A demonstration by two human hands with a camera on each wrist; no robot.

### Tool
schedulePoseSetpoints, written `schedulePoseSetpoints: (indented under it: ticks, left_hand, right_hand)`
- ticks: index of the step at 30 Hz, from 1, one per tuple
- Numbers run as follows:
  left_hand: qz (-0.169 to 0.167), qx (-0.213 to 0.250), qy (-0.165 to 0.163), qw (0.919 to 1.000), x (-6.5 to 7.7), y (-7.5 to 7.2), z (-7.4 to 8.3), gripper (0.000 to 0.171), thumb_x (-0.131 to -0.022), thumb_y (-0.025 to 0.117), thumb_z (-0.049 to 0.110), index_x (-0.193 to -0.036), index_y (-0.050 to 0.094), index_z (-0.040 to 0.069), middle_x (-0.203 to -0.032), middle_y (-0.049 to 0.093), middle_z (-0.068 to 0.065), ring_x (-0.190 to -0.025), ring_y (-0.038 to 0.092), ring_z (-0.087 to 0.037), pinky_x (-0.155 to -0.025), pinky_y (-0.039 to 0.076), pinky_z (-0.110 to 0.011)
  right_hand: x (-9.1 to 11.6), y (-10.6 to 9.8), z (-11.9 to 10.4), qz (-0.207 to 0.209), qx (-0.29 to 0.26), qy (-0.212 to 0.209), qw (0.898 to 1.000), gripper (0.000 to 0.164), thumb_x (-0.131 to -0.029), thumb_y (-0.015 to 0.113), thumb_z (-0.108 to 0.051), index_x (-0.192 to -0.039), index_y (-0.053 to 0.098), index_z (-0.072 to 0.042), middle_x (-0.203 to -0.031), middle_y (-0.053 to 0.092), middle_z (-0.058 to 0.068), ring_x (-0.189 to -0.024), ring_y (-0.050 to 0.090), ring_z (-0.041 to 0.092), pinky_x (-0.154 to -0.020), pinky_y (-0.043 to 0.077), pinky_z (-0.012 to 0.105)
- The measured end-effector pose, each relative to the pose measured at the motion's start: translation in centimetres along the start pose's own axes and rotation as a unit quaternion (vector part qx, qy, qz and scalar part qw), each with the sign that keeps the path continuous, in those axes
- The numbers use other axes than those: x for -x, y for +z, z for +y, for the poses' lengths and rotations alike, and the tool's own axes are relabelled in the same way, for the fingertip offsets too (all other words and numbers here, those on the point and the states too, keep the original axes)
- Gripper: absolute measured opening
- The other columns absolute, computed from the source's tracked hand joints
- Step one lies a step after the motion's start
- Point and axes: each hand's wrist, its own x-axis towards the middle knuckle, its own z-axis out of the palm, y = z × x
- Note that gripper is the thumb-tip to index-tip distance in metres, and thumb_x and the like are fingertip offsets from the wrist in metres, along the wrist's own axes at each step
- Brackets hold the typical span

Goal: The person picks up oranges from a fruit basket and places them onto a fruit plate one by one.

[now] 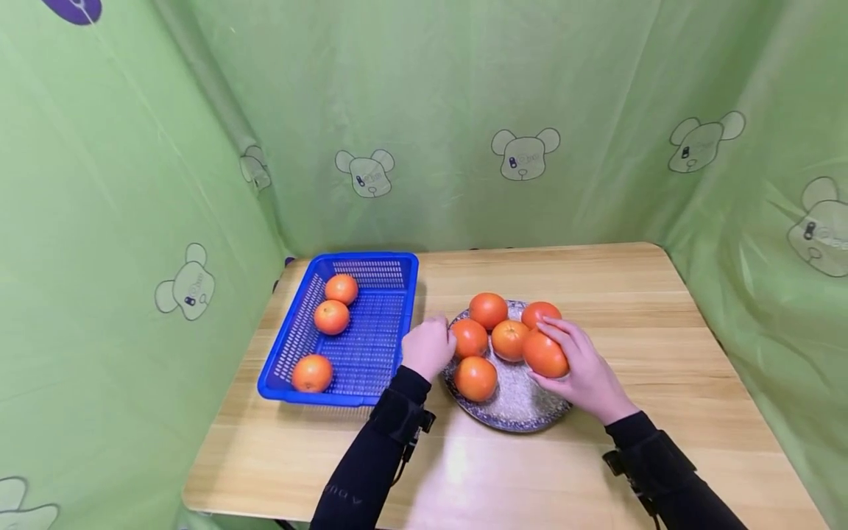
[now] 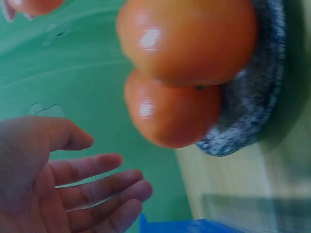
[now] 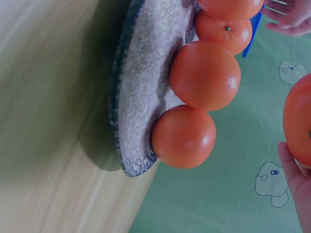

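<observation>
My right hand [image 1: 583, 372] grips a red-orange tomato [image 1: 545, 355] over the right side of a speckled grey plate [image 1: 523, 408] with a dark blue rim. In the right wrist view this tomato [image 3: 299, 124] sits against the fingers, raised apart from the fruit on the plate. Near the plate's left edge hovers my left hand [image 1: 428, 349], holding nothing; in the left wrist view its fingers [image 2: 99, 191] are loosely bent. Several smooth, round red-orange fruits, such as one at the back [image 1: 488, 311] and a paler one in the middle [image 1: 510, 340], lie on the plate.
A blue mesh basket [image 1: 361, 400] stands on the wooden table [image 1: 636, 294], left of the plate. Inside lie three orange-coloured fruits, two touching at the back left and one [image 1: 312, 374] at the front left. Green curtains [image 1: 444, 110] enclose the table's back and sides.
</observation>
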Motion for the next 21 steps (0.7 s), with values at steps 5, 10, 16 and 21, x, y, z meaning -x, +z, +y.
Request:
schedulePoseSetpoints:
  ticks: [5,10,16,21]
  left_hand:
    - [-0.046,-0.03,-0.022,0.9982,0.1,1.2,0.0,0.023,-0.082,0.058,0.033,-0.088,0.063,0.012,-0.082,0.067,-0.008,-0.068,0.064,-0.026,-0.048,0.045,-0.041]
    - [-0.064,-0.043,-0.031,0.9966,0.1,1.6,-0.1,0.027,-0.082,0.058,0.035,-0.091,0.064,0.011,-0.083,0.067,-0.009,-0.069,0.064,-0.027,-0.048,0.046,-0.043]
    - [-0.097,-0.034,-0.038,0.994,0.2,1.8,-0.5,0.029,-0.083,0.056,0.036,-0.096,0.063,0.011,-0.089,0.067,-0.009,-0.075,0.064,-0.028,-0.051,0.047,-0.043]
    - [-0.091,-0.018,-0.038,0.995,0.3,1.8,-0.6,0.025,-0.082,0.057,0.034,-0.09,0.063,0.011,-0.086,0.067,-0.009,-0.073,0.064,-0.027,-0.05,0.046,-0.043]
  right_hand:
    - [0.1,-0.1,0.2,-0.011,0.008,0.008,1.0,0.076,-0.064,0.077,-0.028,-0.131,0.048,-0.006,-0.13,0.046,0.016,-0.116,0.044,0.031,-0.102,0.026,0.016]
    - [-0.2,-0.7,0.3,-0.038,0.022,0.027,0.999,0.08,-0.06,0.081,-0.025,-0.131,0.048,-0.008,-0.13,0.045,0.011,-0.115,0.046,0.027,-0.098,0.033,0.018]
    - [-1.9,-2.3,-0.4,-0.087,0.019,0.058,0.994,0.079,-0.062,0.081,-0.028,-0.131,0.047,-0.01,-0.13,0.045,0.007,-0.115,0.047,0.025,-0.089,0.044,0.04]
    - [-3.2,-3.8,-1.0,-0.048,0.035,0.066,0.996,0.079,-0.06,0.081,-0.026,-0.13,0.047,-0.01,-0.13,0.044,0.01,-0.112,0.048,0.027,-0.083,0.046,0.047]
